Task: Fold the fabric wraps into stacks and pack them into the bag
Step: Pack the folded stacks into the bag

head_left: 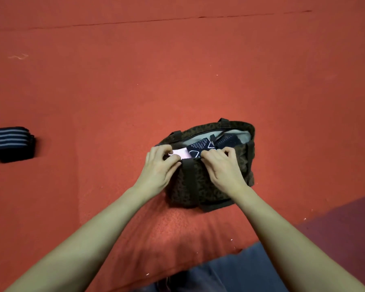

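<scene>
At the left edge of the frame, a folded stack of dark wraps with pale blue stripes [9, 143] lies on the red carpet [177, 70], well apart from everything else. Moving toward the centre, your left hand [160, 165] curls at the near rim of the dark patterned bag [190, 186], its fingers pinching a pale pink folded wrap [180, 153] at the bag's mouth. Just right of that, a navy wrap with white line patterns [199, 147] stands inside the bag, and another dark dotted wrap [228, 140] sits beyond it against the grey lining. Your right hand [223, 167] grips the bag's near rim with curled fingers. At the bottom right, blue denim [240, 270] shows beside a maroon surface [346, 224].
</scene>
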Demonstrator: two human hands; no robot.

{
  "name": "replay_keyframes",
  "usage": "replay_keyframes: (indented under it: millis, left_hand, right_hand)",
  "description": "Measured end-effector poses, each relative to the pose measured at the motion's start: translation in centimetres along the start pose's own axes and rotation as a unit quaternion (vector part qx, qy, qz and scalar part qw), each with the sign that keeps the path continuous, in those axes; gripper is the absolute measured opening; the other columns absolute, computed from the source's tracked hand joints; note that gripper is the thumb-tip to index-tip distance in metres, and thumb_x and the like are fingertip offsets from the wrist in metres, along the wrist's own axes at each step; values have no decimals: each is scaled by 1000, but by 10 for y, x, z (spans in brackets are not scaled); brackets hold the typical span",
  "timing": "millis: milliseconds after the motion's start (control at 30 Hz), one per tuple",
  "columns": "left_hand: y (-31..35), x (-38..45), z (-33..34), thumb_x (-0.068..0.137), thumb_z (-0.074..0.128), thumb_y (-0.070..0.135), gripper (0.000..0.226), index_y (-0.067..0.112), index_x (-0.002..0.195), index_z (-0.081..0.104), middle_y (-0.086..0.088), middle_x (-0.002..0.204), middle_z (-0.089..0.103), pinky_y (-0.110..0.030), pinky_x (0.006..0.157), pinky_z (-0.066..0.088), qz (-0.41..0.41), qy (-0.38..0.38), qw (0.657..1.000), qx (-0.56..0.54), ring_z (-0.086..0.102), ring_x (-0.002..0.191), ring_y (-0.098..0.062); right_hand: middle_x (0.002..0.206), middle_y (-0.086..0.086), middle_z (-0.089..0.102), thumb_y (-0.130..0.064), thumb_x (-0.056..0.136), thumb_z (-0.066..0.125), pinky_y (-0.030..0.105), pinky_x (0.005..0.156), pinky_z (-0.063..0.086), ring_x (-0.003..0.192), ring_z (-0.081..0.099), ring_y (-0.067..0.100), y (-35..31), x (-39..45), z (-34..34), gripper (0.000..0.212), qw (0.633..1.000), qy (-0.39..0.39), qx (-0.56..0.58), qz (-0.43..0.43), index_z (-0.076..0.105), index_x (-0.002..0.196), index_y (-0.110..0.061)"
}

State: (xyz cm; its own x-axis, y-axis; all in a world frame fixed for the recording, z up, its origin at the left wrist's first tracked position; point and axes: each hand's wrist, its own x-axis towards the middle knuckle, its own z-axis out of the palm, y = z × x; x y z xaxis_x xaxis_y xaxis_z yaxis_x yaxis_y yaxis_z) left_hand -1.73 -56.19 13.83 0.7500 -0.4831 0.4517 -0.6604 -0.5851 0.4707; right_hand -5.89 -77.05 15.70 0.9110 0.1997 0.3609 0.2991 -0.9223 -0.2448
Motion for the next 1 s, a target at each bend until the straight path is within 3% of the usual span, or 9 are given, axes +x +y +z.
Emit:
replay_keyframes:
  millis: [133,300,567,800,1000]
  left_hand:
    - [2,12,-14,94,44,33,19,19,96,58,0,108,42,-32,77,25,36,30,997,67,40,96,-24]
    - [-9,8,-14,90,44,34,32,11,85,67,-6,101,60,-40,74,41,28,-27,993,108,43,97,-24]
    - [-32,-2,-47,89,42,37,38,15,109,66,-4,108,62,-39,78,45,-69,-60,989,113,51,100,-24]
    - [-107,-19,-117,87,41,39,46,11,112,67,-8,115,65,-42,81,49,-156,-84,972,158,61,101,-31]
    - [-198,-54,-193,85,40,39,46,11,110,68,-9,113,66,-42,79,51,-204,-98,956,189,62,99,-32]
  right_hand:
    - [77,-5,50,-22,95,38,36,78,26,73,45,17,-5,11,-6,10,999,44,-11,3,47,100,-23]
    - [85,-11,51,-32,95,39,30,80,20,79,50,13,-10,8,-5,20,999,4,37,33,55,94,-21]
    - [102,-12,56,-39,92,35,30,88,20,94,51,10,-46,47,17,32,993,-43,98,56,60,104,-21]
    - [102,-7,59,-41,88,32,29,80,20,95,54,19,-125,121,66,40,990,-101,100,24,63,104,-21]
    - [110,-4,59,-35,89,39,35,88,24,103,54,21,-225,187,129,36,986,-141,90,-5,62,111,-20]
